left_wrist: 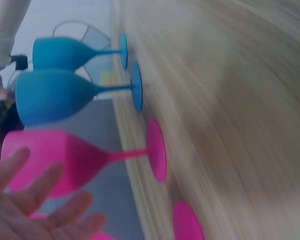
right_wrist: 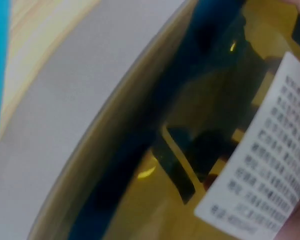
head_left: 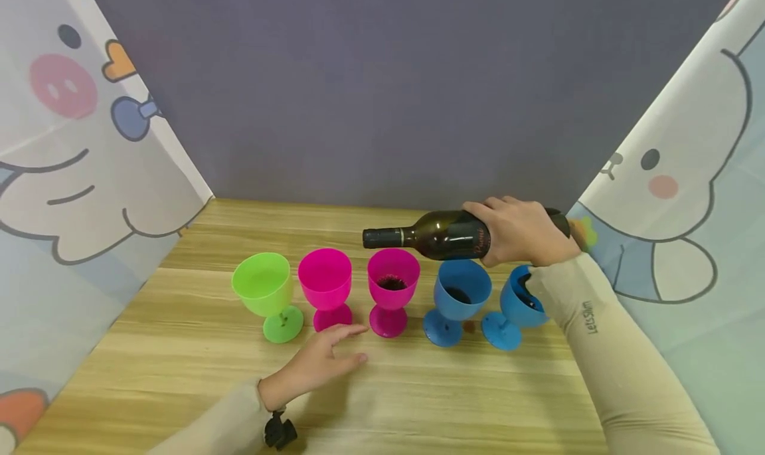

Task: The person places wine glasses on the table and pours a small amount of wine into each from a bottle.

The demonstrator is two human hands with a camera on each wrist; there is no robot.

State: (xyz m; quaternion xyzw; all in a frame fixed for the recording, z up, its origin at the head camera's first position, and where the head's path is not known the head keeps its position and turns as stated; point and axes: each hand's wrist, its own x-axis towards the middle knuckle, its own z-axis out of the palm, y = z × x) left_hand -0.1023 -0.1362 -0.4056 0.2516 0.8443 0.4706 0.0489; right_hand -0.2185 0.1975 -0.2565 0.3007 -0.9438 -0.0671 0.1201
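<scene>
My right hand [head_left: 520, 229] grips a dark wine bottle [head_left: 445, 234] lying nearly level in the air, its mouth pointing left. The neck hangs above the back rim of a pink goblet [head_left: 394, 289] with dark liquid inside; no stream shows. In the right wrist view, the glass of the wine bottle [right_wrist: 210, 100] and its white label fill much of the picture. My left hand [head_left: 319, 362], fingers extended and holding nothing, hovers in front of the pink goblets. Left of the first is another pink goblet [head_left: 325, 279], with no liquid visible.
A green goblet [head_left: 263, 285] stands at the row's left end. Two blue goblets stand at right: one [head_left: 457, 295] holds dark liquid, the other [head_left: 514, 309] is partly behind my right wrist. A grey panel [head_left: 382, 96] rises behind the wooden table [head_left: 454, 402].
</scene>
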